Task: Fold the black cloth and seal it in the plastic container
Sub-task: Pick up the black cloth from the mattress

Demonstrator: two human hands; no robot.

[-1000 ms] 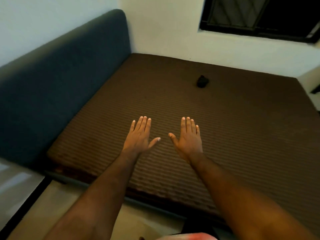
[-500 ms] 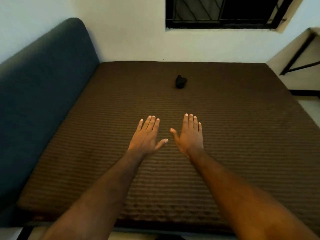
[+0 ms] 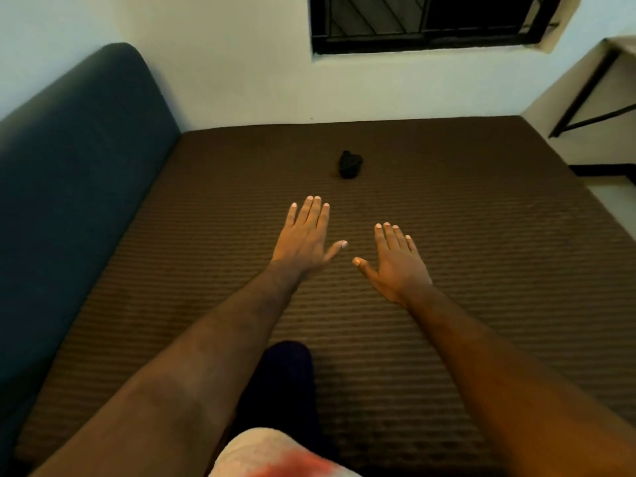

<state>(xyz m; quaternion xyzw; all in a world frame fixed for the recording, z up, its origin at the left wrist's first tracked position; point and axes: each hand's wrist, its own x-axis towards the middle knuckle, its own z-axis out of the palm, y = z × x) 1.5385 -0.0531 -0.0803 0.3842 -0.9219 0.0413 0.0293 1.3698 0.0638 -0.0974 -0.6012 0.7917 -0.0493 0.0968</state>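
Here, head view:
Left hand: flat, palm down, fingers straight and close together, thumb splayed to the right; it holds nothing and hangs over the mattress.
Right hand: flat and empty too, fingers slightly fanned, thumb pointing left toward the other thumb; the two hands are apart.
Cloth: small black bundle, crumpled into a rounded lump, lying on the mattress beyond the left fingertips, well apart from both hands.
Mattress: brown, soft-looking, ribbed in fine crosswise ridges.
Headboard: dark blue padded fabric with a rounded top corner, along the mattress's left side.
Window: black frame with bars, in the pale wall.
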